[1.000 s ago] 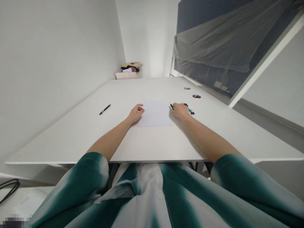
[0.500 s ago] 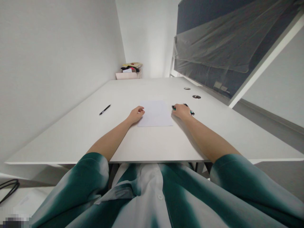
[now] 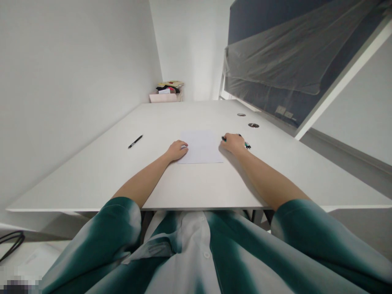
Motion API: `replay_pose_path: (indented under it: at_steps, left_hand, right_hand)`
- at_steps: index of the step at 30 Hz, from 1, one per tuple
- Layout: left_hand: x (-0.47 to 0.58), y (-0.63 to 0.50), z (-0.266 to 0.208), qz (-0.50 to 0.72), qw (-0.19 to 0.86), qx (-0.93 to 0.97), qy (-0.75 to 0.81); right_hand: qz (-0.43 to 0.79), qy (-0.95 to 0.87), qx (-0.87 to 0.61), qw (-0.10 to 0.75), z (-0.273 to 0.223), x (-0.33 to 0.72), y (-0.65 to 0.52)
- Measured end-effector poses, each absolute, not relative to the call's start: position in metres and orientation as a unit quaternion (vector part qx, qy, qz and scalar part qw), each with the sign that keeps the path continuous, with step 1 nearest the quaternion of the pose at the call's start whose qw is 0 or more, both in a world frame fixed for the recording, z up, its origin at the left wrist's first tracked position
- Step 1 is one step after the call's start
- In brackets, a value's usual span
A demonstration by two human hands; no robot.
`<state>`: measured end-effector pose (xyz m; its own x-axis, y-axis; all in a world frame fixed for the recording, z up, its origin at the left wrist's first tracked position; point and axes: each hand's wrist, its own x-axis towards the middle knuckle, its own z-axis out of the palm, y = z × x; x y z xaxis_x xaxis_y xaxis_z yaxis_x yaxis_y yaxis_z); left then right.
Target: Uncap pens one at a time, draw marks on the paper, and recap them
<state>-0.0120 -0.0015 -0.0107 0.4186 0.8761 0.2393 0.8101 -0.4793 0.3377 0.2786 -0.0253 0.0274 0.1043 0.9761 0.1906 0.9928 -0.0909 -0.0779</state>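
A blank white sheet of paper (image 3: 202, 147) lies on the white table in front of me. My left hand (image 3: 178, 150) rests on the sheet's left edge, palm down, with its fingers a little apart and nothing in them. At the paper's right edge, my right hand (image 3: 233, 143) is closed with bent fingers around a small black-and-green object (image 3: 223, 139). Most of that object is hidden under the hand, so its kind is unclear. Another black-and-green piece (image 3: 247, 145) shows at the hand's right side; I cannot tell whether the two are joined.
A black pen (image 3: 135, 141) lies to the left on the table (image 3: 101, 179). Two round metal inserts, one of them the nearer grommet (image 3: 253, 125), sit at the right side. A pink box (image 3: 163, 98) with folded items stands at the far end. A plastic-covered dark panel (image 3: 275, 61) leans at right.
My left hand has come down onto the paper's left edge and its fingers have flattened. The right hand has shifted very slightly left, its fingers still closed on the black-and-green object.
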Motion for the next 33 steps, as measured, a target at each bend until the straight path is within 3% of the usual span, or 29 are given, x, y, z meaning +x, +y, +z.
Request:
replay_pose_path:
  at_steps: [7, 11, 33]
  left_hand:
    - [-0.011, -0.005, -0.01, 0.165, 0.056, 0.848, 0.501]
    - [-0.011, -0.008, -0.009, 0.163, 0.047, 0.85, 0.499]
    - [-0.01, -0.011, -0.006, 0.149, 0.038, 0.856, 0.493]
  right_hand:
    - [-0.067, -0.778, -0.606, 0.149, 0.018, 0.259, -0.029]
    - [-0.034, -0.839, -0.527, 0.13, 0.008, 0.246, -0.03]
    - [-0.007, -0.85, -0.513, 0.12, 0.006, 0.246, -0.03]
